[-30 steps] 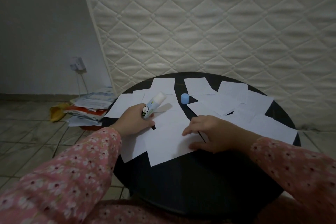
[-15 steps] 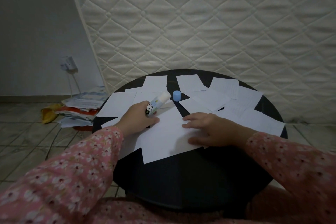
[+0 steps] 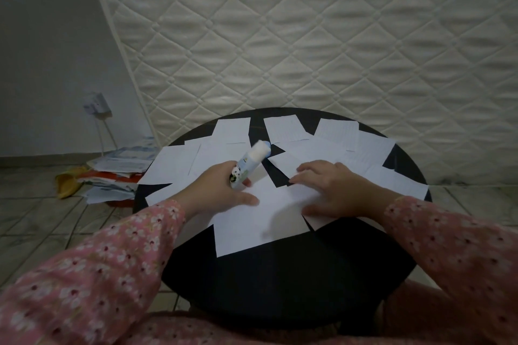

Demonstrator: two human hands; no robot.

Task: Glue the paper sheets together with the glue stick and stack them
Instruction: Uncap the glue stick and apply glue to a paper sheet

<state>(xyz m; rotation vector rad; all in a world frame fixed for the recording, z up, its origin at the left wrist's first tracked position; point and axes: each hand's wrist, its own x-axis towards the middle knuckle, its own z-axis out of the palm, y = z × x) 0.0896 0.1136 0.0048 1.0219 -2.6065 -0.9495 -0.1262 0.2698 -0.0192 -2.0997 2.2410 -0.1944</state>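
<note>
Probably a room in a home: a quilted mattress [image 3: 308,36] leans upright against the far wall, with tiled floor [image 3: 36,221] and a wall socket [image 3: 96,103] left.

White paper sheets [image 3: 260,221] spread over a black round table [image 3: 280,283], reaching its far edge. The glue stick [image 3: 246,165] shows a white tip and a pale blue body with a black-and-white panda print. Pink sleeves [image 3: 106,269] dotted with small white flowers. Behind, a cream mattress [image 3: 308,36] quilted in diamonds; a yellow cloth [image 3: 67,182] on grey tiles.
</note>
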